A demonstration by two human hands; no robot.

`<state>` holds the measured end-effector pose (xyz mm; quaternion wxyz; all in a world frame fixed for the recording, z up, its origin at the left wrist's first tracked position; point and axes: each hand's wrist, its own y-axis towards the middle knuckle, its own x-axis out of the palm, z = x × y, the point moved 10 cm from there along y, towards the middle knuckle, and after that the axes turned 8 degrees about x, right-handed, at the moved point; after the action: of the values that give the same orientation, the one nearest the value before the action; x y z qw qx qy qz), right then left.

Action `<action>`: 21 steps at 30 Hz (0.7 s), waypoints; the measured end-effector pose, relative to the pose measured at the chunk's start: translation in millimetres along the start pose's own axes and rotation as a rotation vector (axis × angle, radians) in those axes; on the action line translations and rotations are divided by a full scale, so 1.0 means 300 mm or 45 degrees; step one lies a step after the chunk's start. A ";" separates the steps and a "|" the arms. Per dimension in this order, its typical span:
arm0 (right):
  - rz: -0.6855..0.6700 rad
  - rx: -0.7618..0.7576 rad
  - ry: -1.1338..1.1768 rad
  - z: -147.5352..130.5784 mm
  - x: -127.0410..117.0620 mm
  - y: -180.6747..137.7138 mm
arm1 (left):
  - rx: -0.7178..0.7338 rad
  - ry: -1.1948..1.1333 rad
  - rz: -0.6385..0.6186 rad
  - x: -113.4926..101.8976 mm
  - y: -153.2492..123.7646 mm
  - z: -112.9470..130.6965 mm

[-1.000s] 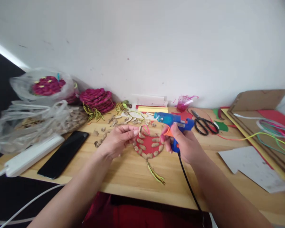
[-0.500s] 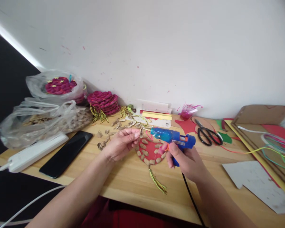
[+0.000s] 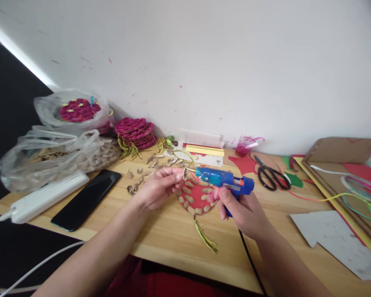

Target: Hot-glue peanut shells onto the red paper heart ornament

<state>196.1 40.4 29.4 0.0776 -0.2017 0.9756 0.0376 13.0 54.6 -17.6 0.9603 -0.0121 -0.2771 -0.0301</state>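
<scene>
My left hand (image 3: 162,186) pinches a peanut shell half (image 3: 184,174) between thumb and fingertips. Wrapped round the handle of a blue hot glue gun (image 3: 222,180) is my right hand (image 3: 239,208), with fingers at the trigger. The gun's metal nozzle (image 3: 191,169) points left and meets the shell, or nearly so; I cannot tell if glue is coming out. Below both hands lies a red paper disc (image 3: 199,198) with peanut shells (image 3: 191,210) set in a ring and inside it. A yellow-green and dark tassel (image 3: 205,237) hangs off its near edge. My right hand hides part of the disc.
Loose shells (image 3: 139,179) lie left of the disc, by a black phone (image 3: 86,200) and a white power strip (image 3: 51,197). Plastic bags (image 3: 49,152) and stacked magenta discs (image 3: 136,133) stand behind. To the right are black-handled scissors (image 3: 270,173) and cardboard (image 3: 341,149). The gun's black cord (image 3: 250,260) runs toward me.
The shell in my left hand has tilted slightly and shows more of its hollow side. My right fingers have shifted a little at the trigger. Otherwise both hands stay nearly in place.
</scene>
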 end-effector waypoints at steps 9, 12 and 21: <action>-0.009 0.004 -0.007 0.013 0.003 -0.002 | -0.021 -0.016 -0.009 0.000 0.000 -0.012; -0.014 0.001 -0.012 0.017 0.003 -0.003 | -0.027 -0.011 -0.003 -0.001 0.000 -0.013; -0.004 0.008 -0.043 0.022 -0.002 -0.001 | -0.032 -0.010 0.001 -0.002 -0.004 -0.013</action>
<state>197.7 40.9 23.0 0.0948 -0.2021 0.9740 0.0378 14.6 53.4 -21.3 0.9590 -0.0245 -0.2805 -0.0332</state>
